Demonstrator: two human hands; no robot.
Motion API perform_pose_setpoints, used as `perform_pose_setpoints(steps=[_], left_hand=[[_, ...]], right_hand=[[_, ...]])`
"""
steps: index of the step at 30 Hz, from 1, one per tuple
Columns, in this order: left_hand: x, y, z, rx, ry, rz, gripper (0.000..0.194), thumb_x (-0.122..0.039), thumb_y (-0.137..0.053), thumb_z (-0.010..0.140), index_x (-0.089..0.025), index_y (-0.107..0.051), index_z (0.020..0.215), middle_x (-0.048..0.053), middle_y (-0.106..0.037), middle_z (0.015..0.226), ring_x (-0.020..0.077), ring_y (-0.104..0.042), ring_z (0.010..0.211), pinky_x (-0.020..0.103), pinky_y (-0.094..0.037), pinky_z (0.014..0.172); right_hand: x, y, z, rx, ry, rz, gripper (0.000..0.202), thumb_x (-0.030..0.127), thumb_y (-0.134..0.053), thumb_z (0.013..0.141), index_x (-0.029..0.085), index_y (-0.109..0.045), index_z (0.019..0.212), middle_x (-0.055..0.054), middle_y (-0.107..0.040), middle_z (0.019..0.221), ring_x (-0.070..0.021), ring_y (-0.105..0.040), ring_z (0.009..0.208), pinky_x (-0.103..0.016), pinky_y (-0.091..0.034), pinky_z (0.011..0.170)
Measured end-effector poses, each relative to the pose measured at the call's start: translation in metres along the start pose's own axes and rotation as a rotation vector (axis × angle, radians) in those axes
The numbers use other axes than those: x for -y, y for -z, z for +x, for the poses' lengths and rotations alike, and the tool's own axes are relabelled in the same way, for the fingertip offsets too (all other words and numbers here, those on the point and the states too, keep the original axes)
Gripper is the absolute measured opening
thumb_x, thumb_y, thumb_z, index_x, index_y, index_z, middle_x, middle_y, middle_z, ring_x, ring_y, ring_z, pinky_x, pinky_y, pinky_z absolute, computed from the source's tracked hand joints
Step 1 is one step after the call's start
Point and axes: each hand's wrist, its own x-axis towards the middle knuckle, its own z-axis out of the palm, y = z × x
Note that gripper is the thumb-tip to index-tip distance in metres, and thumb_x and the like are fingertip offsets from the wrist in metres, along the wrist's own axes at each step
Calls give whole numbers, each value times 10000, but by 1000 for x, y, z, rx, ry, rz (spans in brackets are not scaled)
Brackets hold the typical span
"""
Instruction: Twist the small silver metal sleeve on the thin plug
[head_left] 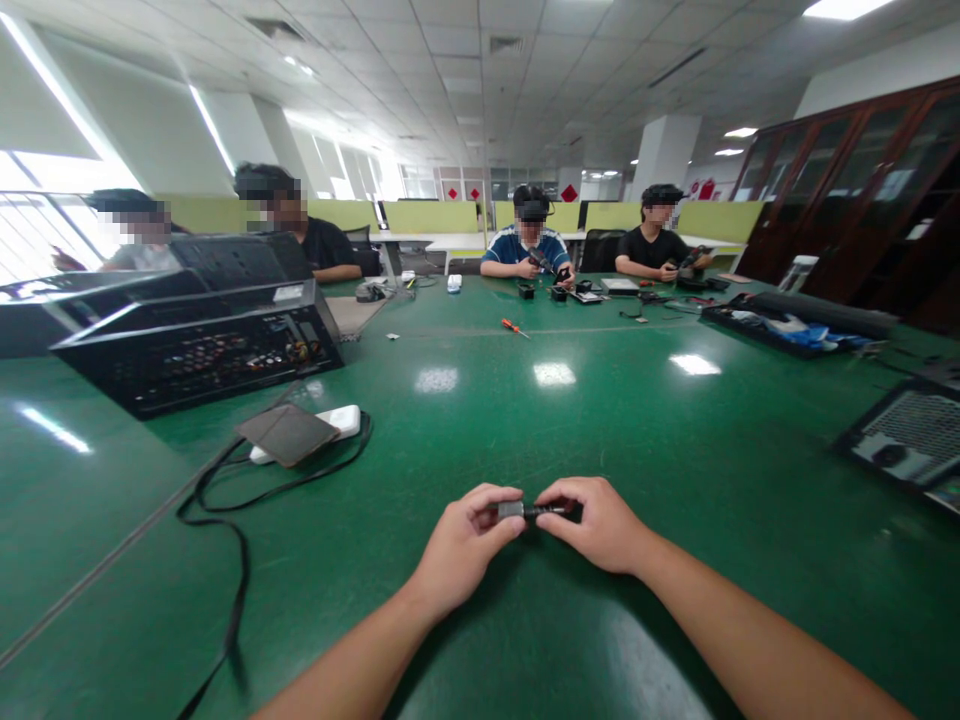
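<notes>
Between my two hands, just above or on the green table [480, 420], is a small grey-and-black part [511, 510], a grey block with a thin dark neck on its right. My left hand [457, 555] pinches the grey block between thumb and fingers. The fingers of my right hand [607, 530] close around the dark, slender end. The part lies roughly level, and my fingertips hide some of it. Its exact kind is too small to make out.
Left of my hands are a brown flat piece [289, 432] on a white power strip [345, 420] and a black cable [244, 560]. A computer case [202, 350] stands behind. An orange screwdriver [514, 327] lies ahead. Another metal unit [911, 430] sits right. Several people work at the far side.
</notes>
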Motion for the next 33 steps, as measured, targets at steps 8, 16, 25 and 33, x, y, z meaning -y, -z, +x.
perform_pose_setpoints(steps=[8, 16, 25, 33], left_hand=[[-2, -1, 0, -8, 3, 2, 257, -254, -755, 744, -173, -703, 983, 45, -617, 909, 192, -605, 830, 319, -472, 806], [1, 1, 1, 0, 7, -7, 274, -271, -753, 746, -179, -698, 999, 52, -624, 912, 212, -627, 842, 346, -478, 821], [1, 1, 1, -5, 19, -23, 297, -279, -760, 740, -174, -691, 1009, 57, -640, 915, 218, -641, 844, 351, -483, 826], [0, 0, 0, -17, 38, -27, 307, -281, -759, 737, -163, -688, 1012, 62, -660, 906, 219, -643, 838, 347, -487, 819]], right_hand=[[2, 3, 0, 0, -6, -5, 127, 253, -676, 810, 199, -737, 908, -26, -738, 825, -162, -652, 725, -255, -461, 669], [1, 4, -1, 0, -10, -15, 120, 231, -677, 805, 203, -736, 906, -16, -732, 811, -157, -648, 725, -252, -458, 669], [-1, 4, -1, -4, -12, -13, 126, 240, -672, 808, 204, -734, 911, -20, -732, 820, -163, -648, 732, -256, -459, 673], [-1, 7, -1, -1, -20, -27, 137, 255, -668, 809, 199, -733, 916, -25, -728, 816, -164, -645, 729, -264, -466, 684]])
